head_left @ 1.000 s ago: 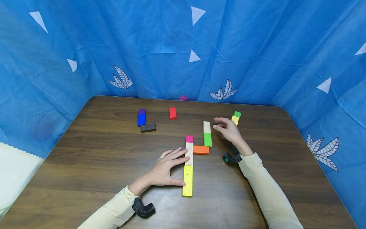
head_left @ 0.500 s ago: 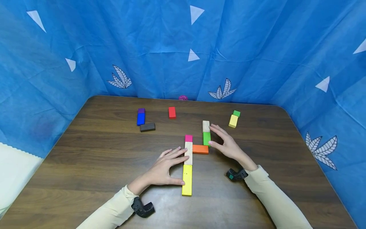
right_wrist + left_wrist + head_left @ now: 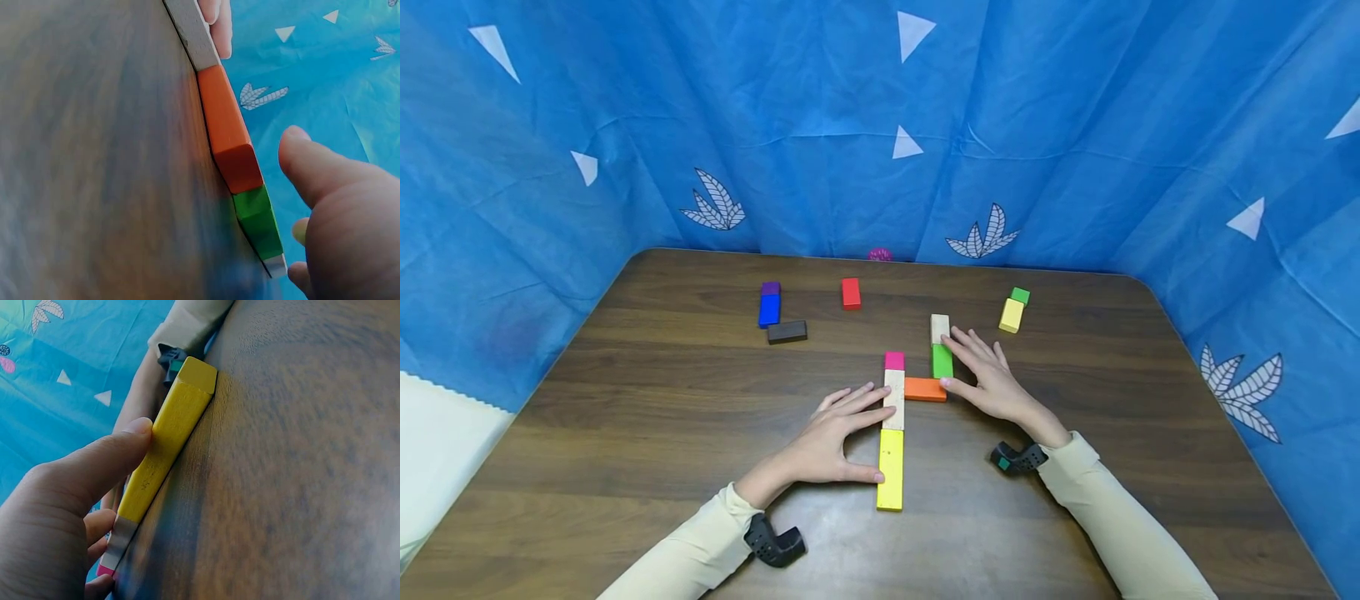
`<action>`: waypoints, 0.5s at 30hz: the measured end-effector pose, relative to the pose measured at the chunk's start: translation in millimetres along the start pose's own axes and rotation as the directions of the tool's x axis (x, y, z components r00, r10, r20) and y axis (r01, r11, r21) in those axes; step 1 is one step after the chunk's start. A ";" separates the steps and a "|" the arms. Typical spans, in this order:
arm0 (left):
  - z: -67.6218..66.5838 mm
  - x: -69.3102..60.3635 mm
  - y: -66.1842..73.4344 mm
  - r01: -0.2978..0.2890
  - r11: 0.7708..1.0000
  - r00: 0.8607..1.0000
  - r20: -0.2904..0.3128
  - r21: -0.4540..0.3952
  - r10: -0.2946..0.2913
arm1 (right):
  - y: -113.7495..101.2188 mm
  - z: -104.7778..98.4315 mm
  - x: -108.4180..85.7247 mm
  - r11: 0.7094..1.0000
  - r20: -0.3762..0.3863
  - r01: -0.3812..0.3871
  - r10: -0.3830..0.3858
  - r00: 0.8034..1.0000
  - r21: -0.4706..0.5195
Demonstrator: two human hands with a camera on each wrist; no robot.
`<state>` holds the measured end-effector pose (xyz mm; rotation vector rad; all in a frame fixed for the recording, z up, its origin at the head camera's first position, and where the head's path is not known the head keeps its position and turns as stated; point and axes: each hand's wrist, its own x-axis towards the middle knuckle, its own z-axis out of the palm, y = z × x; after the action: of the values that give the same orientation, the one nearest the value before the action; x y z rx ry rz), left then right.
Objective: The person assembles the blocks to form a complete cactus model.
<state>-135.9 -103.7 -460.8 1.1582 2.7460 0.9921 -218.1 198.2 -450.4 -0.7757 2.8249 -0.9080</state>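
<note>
Head view, left hand [image 3: 827, 443], right hand [image 3: 997, 393], both spread; 2 yellow blocks [image 3: 891, 467], 2 green blocks [image 3: 942, 362]

Head cam: high, my side of the orange block [image 3: 923, 390], facing forward-down, whole desk [image 3: 625, 417]. Wrist cams: low, close; left one faces forward-right from its left, right one forward-left from its right. Both catch the long pale block [image 3: 192, 34].

The right wrist view crops the longer pale block [image 3: 192, 34] and blurs the tabletop [image 3: 94, 156].
</note>
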 end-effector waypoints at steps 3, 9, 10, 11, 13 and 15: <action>0.1 -0.3 -1.0 0.005 1.000 1.000 0.003 0.002 -0.005 | -0.5 1.4 1.1 1.000 0.001 -0.007 0.007 1.000 -0.028; -0.2 0.0 -1.4 0.007 1.000 1.000 0.009 0.007 -0.007 | -0.1 2.9 1.4 0.999 0.003 -0.007 0.008 1.000 -0.054; -0.5 0.2 -1.2 0.007 1.000 1.000 0.012 0.006 -0.007 | 0.2 3.0 1.3 0.998 0.003 -0.004 0.005 1.000 -0.056; -0.8 0.3 -1.0 0.008 1.000 1.000 0.014 0.007 -0.008 | 0.6 3.1 1.2 0.998 0.003 -0.001 0.001 1.000 -0.061; -1.4 0.6 -0.5 0.009 1.000 1.000 0.020 0.008 -0.009 | 1.0 3.2 1.0 0.998 0.004 0.004 -0.003 1.000 -0.067; -1.9 1.0 -0.1 0.011 1.000 1.000 0.025 0.009 -0.011 | 1.1 3.0 0.9 0.997 0.005 0.005 -0.005 1.000 -0.073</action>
<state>-137.1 -104.2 -459.1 1.1471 2.7369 0.9590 -218.7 197.0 -453.4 -0.7925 2.8678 -0.8061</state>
